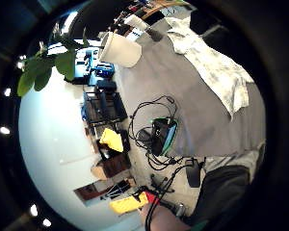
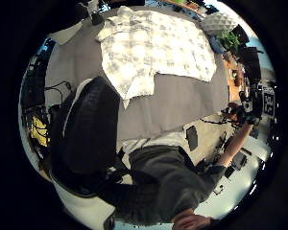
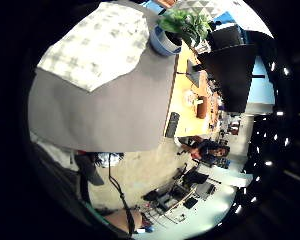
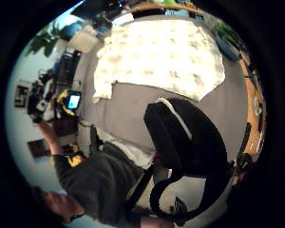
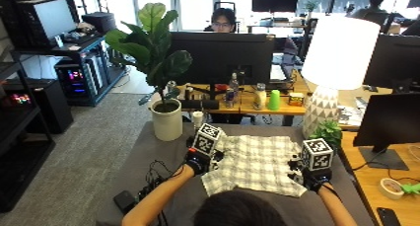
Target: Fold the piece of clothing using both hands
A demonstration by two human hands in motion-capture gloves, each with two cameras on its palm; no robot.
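Note:
A white and grey plaid shirt point(image 5: 253, 164) lies spread flat on the grey table point(image 5: 157, 152) in front of me. My left hand point(image 5: 195, 163) hovers over the shirt's left edge and my right hand point(image 5: 307, 178) over its right edge, both lifted off the cloth. Neither holds anything. The palm views look down from well above: the shirt point(image 2: 153, 48) point(image 4: 161, 57) lies whole and flat, with one sleeve hanging toward the near table edge. The same shirt point(image 1: 212, 67) point(image 3: 95, 45) shows with bare grey table beside it. No fingers curl into any palm view.
A white pot with a tall leafy plant point(image 5: 166, 120) stands at the table's far left corner. A small plant point(image 5: 326, 132) and a white lamp point(image 5: 331, 53) stand at the far right. Cables and a black device point(image 5: 154, 179) lie near the left edge. A black chair point(image 2: 86, 139) is behind me.

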